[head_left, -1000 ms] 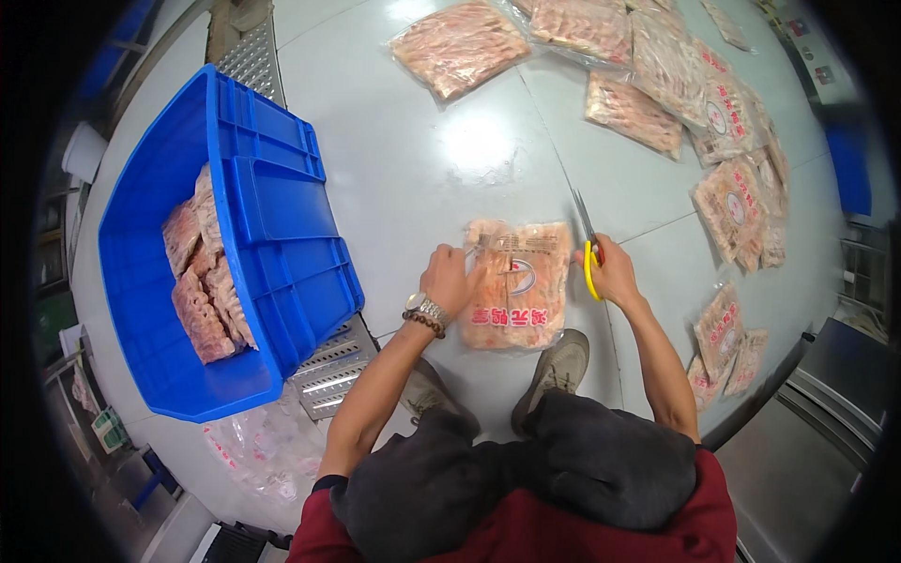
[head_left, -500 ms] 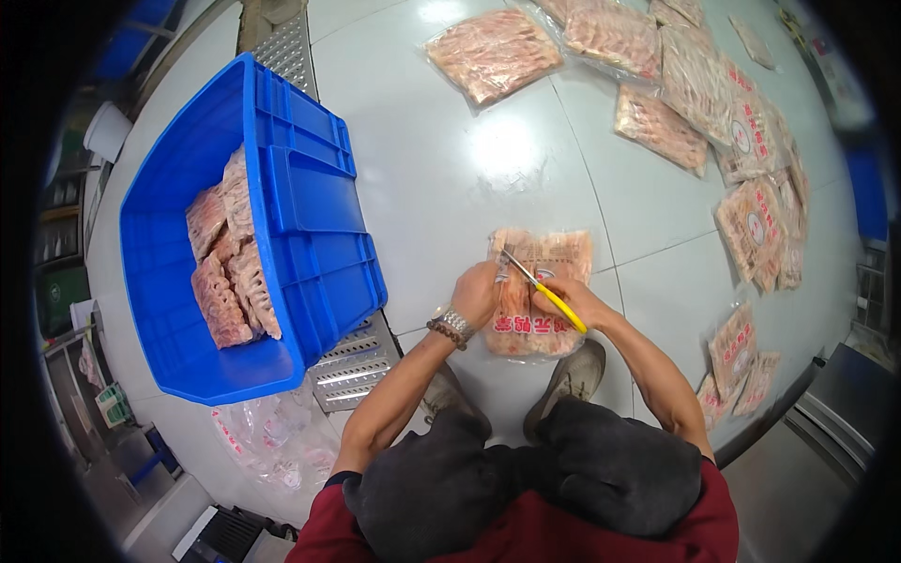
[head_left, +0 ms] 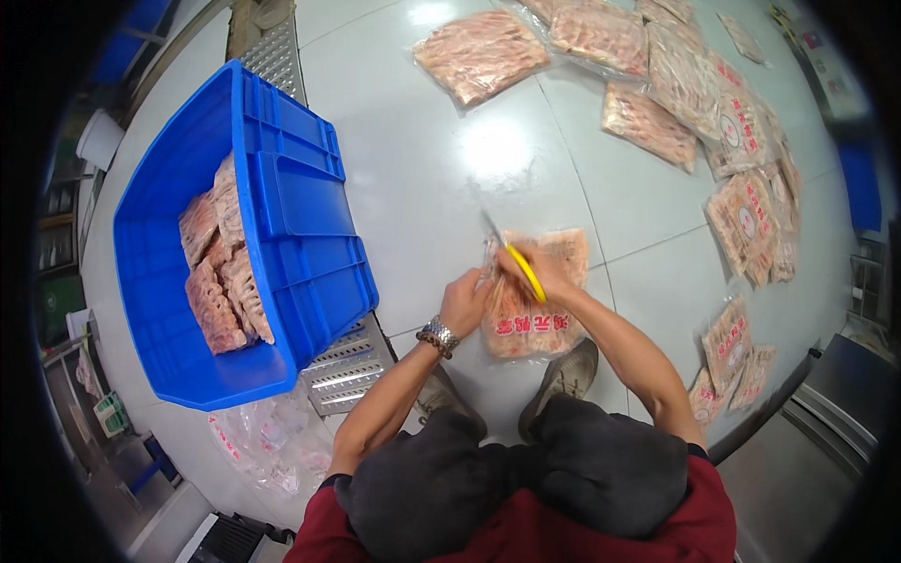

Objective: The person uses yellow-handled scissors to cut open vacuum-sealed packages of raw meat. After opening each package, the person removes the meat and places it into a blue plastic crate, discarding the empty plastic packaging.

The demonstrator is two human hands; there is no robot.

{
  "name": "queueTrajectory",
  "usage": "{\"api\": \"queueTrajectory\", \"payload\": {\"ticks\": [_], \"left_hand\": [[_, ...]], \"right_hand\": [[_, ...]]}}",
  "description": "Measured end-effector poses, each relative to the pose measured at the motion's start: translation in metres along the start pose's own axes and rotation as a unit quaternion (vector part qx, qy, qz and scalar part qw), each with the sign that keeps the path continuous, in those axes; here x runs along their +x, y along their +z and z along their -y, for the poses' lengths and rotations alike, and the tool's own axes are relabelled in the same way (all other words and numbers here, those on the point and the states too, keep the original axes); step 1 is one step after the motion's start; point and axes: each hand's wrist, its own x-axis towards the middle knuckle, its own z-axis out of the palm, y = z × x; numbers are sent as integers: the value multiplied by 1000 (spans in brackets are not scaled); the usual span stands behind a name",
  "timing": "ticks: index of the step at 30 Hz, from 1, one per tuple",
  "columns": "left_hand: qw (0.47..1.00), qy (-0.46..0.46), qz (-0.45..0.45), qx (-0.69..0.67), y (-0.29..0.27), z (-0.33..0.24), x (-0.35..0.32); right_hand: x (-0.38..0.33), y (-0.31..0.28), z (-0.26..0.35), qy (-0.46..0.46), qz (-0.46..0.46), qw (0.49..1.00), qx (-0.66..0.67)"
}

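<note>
A clear bag of flat frozen meat [head_left: 565,251] with red print lies on the tiled floor in front of my shoes. My right hand [head_left: 546,270] is closed on yellow-handled scissors [head_left: 528,275] over the pack's upper left. Their blades point away from me, past its far edge, and are blurred. At the pack's left edge, my left hand [head_left: 462,304], with a metal watch and a beaded bracelet at the wrist, pinches the bag's plastic film. Its fingertips are partly hidden.
To the left, a blue crate [head_left: 298,202] lies tipped toward its side, with several unwrapped meat slabs [head_left: 214,305] inside. Empty plastic bags [head_left: 272,436] lie below it, beside a perforated metal drain cover [head_left: 349,373]. More bagged meat packs [head_left: 690,84] spread along the right.
My right hand and the scissors have moved up and left from the pack's middle to its far left corner. My left hand has shifted slightly down and left, along the bag's edge.
</note>
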Motion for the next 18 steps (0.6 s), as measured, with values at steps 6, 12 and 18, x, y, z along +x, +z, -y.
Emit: {"api": "queueTrajectory", "payload": {"ticks": [6,12,18], "left_hand": [[969,-116,-66,-209,5,44,7],[921,-244,-110,-284,16,48,1],[993,-114,-11,-19,3,6,21]], "right_hand": [[25,-36,25,-159,-121,974,-108],[13,-96,-101,-82,-339,866,-357],[9,-59,-80,-297,-279,819,-403]]}}
